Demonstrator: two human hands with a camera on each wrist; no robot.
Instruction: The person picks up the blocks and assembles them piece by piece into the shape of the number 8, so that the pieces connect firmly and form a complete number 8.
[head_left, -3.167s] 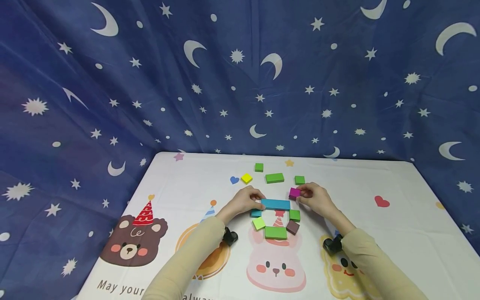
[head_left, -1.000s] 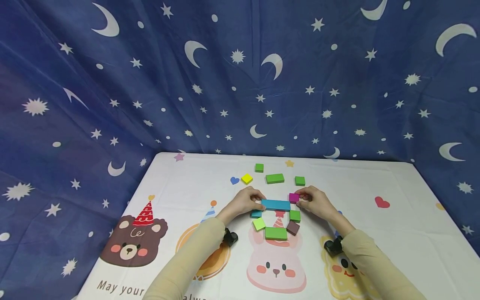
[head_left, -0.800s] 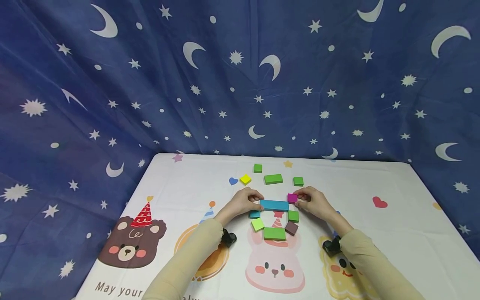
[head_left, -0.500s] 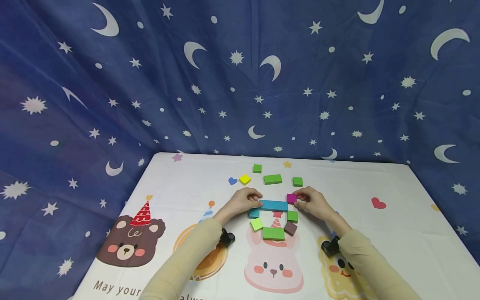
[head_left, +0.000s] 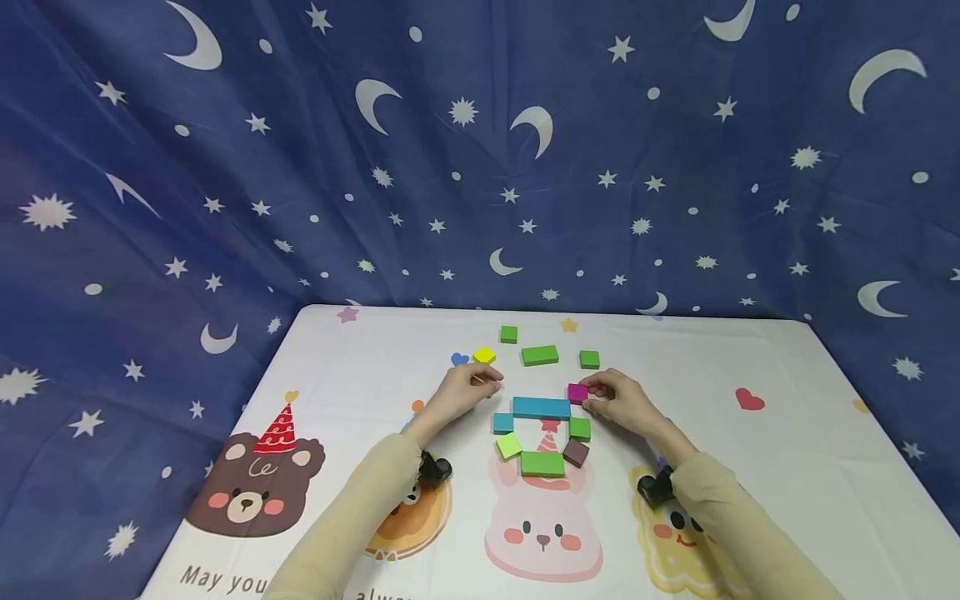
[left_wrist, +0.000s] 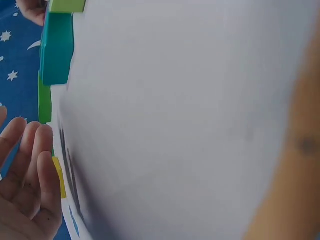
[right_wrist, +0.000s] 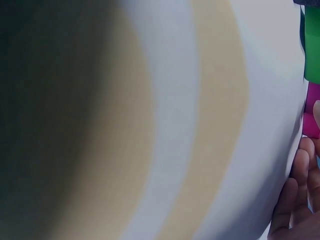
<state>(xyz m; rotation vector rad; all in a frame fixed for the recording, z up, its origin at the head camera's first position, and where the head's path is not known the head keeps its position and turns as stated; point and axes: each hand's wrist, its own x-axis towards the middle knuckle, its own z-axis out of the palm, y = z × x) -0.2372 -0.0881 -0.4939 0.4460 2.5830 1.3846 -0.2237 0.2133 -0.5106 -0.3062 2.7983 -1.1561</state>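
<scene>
My left hand (head_left: 461,390) hovers left of the blocks with loosely bent fingers and holds nothing. Nearest to it are a yellow block (head_left: 484,355) behind and a small teal block (head_left: 503,423) in front. With thumb and fingertips, my right hand (head_left: 626,404) pinches a magenta block (head_left: 577,393) at the right end of a long blue block (head_left: 542,407). In the right wrist view those fingers lie right at the magenta block (right_wrist: 312,120). A ring of blocks continues forward with a green square block (head_left: 580,429), a brown block (head_left: 576,452), a green oblong block (head_left: 542,464) and a lime block (head_left: 508,446).
Behind the ring lie a green oblong block (head_left: 540,356) and two small green blocks, one far back (head_left: 509,334) and one to the right (head_left: 589,359). A white cartoon-printed cloth (head_left: 750,467) covers the table; a blue star-patterned curtain (head_left: 450,150) hangs behind.
My left hand has let go of the long blue block and moved back to the left. My right hand has brought the magenta block forward against the blue block's right end.
</scene>
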